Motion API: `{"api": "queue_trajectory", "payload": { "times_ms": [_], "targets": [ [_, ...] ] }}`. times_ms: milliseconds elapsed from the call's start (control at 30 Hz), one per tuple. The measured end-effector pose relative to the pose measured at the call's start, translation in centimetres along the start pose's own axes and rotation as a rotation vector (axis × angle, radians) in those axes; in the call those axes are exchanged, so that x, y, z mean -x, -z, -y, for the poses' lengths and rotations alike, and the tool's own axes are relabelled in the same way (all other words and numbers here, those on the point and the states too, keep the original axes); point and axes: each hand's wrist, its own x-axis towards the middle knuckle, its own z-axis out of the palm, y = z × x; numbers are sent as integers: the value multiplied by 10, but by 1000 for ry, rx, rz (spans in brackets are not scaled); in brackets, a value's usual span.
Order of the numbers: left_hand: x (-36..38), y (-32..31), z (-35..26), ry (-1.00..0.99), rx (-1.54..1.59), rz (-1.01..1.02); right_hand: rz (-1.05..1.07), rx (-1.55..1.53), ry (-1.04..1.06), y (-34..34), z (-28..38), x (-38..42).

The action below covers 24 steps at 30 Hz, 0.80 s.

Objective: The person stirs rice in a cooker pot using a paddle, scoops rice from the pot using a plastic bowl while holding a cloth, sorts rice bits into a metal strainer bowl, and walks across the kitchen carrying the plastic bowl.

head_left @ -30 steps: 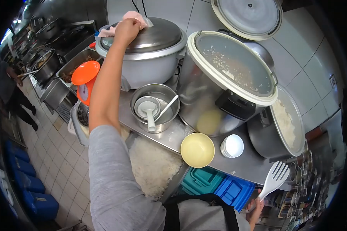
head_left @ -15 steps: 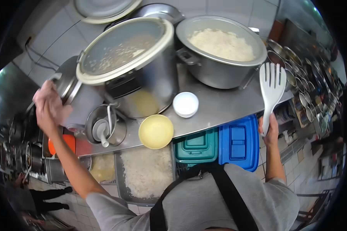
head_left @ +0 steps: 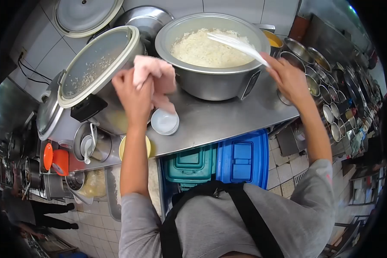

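Observation:
My left hand (head_left: 133,96) is closed on a crumpled pink cloth (head_left: 161,77), held up in front of the large rice cooker (head_left: 109,118). That cooker has a cream rim, and scattered rice grains show inside it. In my right hand (head_left: 290,79) is a white slotted rice paddle (head_left: 234,43), gripped by its handle. Its flat end reaches over the cooked rice (head_left: 198,53) heaped in a wide metal pot (head_left: 215,79). Below the cloth, a small stack of white bowls (head_left: 164,124) stands on the steel counter (head_left: 232,114).
A yellow bowl (head_left: 147,148) sits at the counter's front edge, partly behind my left forearm. Green (head_left: 187,165) and blue lidded bins (head_left: 249,157) are below. Several metal pots and ladles (head_left: 320,73) crowd the right. Another person (head_left: 19,215) stands far left.
My left hand has moved right, carrying the pink cloth in front of the cooker. My right hand has raised the paddle and brought it left over the rice pot. The view has shifted right.

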Motion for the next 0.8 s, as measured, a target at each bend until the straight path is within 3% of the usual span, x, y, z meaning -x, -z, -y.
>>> {"api": "queue_trajectory", "payload": {
  "times_ms": [67,100,167,200,267,333,467,500,633,767,800],
  "targets": [
    [-13,-46,13,-114,-121,-94,59,305,30,-5,2,-33],
    [-22,-62,11,-84,-72,10,60,304,29,-11,-2,-48],
    [-26,-86,10,-58,-21,115,95,406,240,-31,-8,-78],
    [-25,-99,15,-153,-10,197,94,408,236,-42,-3,-93],
    [-32,-112,25,-256,7,273,381,560,242,-70,7,-123],
    [-32,-117,37,-235,42,356,290,471,362,-125,1,-142],
    [-26,-140,61,-346,127,283,400,485,250,-167,20,-180],
    [-28,-132,50,-258,216,280,417,426,172,-173,21,-187],
    [-27,-127,48,-251,192,296,404,145,-22,-190,3,-208],
    [-25,-129,46,-237,203,246,442,283,1,-149,-15,-214],
    [-26,-128,44,-213,194,260,439,454,56,-113,1,-203]
  ]
}}
